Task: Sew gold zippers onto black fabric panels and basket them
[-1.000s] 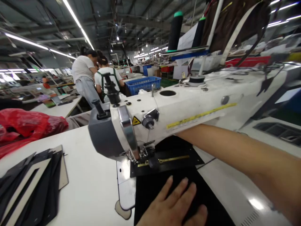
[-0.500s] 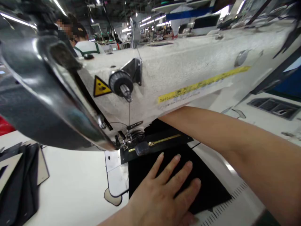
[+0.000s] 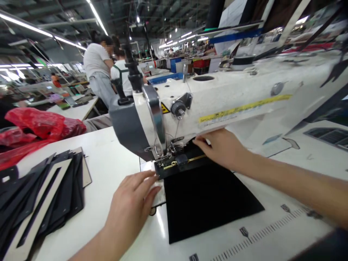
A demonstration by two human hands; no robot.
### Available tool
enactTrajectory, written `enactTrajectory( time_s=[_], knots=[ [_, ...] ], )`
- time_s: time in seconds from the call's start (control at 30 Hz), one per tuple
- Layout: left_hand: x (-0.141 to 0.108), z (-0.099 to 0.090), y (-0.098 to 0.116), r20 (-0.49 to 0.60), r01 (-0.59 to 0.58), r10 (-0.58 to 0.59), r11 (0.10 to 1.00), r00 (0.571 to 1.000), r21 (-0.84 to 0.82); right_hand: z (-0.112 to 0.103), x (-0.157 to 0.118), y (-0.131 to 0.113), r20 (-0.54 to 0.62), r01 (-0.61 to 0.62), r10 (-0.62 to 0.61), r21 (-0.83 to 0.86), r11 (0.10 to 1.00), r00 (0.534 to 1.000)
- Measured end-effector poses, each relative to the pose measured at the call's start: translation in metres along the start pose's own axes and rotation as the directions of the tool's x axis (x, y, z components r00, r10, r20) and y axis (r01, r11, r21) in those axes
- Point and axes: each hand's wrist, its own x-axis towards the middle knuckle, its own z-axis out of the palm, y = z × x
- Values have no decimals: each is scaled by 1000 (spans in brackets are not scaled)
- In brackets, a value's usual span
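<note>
I record a white table point(image 3: 104, 163) across the lower frame, a strip-lit workshop point(image 3: 62, 16) above, and a blue crate point(image 3: 166, 78), contents unseen, upper centre. The black zippered piece point(image 3: 209, 203) lies centrally, partly under the sewing machine point(image 3: 239, 87); left hand point(image 3: 129, 203) and right hand point(image 3: 224, 146) stand apart at its edges, grip indeterminable.

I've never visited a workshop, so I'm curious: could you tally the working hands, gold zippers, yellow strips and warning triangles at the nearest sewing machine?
Left hand and right hand: 2
Gold zipper: 1
Yellow strip: 1
Warning triangle: 1
Total: 5
</note>
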Motion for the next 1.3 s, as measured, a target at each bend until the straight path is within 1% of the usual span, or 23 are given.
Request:
enactTrajectory(
  time_s=[0.03, 0.1, 0.13, 0.17, 0.27, 0.33, 0.4, 0.53, 0.8, 0.9, 1.07, 1.3],
  knots=[
    [0, 2, -7, -6, -22, 23, 998, 1000, 50, -1, -5, -10, 7, 77, -77, 34, 996, 997],
    [1, 10, -14, -9, -51, 52, 994, 999, 96, 3, -16, -32, -14, 240, -240, 109, 965, 971],
    [2, 14, -16, -7, -54, 55, 993, 998, 106, 7, -21, -41, -34, 296, -294, 136, 945, 955],
    [3, 18, -15, -10, -53, 55, 992, 998, 115, 13, -23, -50, -44, 312, -309, 150, 938, 950],
    [4, 23, -12, -21, -61, 64, 991, 998, 122, 31, -23, -61, -10, 291, -294, 183, 939, 956],
    [4, 23, -12, -22, -73, 76, 992, 997, 102, 39, -19, -60, 4, 310, -318, 216, 926, 948],
    [3, 23, -13, -22, -78, 80, 993, 997, 86, 42, -17, -58, -10, 338, -346, 239, 910, 938],
    [3, 25, -15, -12, -113, 114, 989, 993, 95, 43, -15, -57, -31, 340, -344, 257, 905, 939],
    [5, 25, -14, -2, -163, 165, 978, 986, 132, 42, -14, -58, 6, 337, -349, 246, 909, 937],
    [7, 24, -13, -10, -166, 169, 976, 986, 138, 42, -13, -58, 15, 340, -354, 244, 908, 935],
    [10, 24, -14, 12, -160, 160, 978, 987, 133, 44, -13, -57, 14, 327, -340, 246, 913, 940],
    [12, 28, -18, -63, -118, 125, 987, 990, 107, 45, -9, -56, -16, 339, -345, 239, 910, 938]
  ],
)
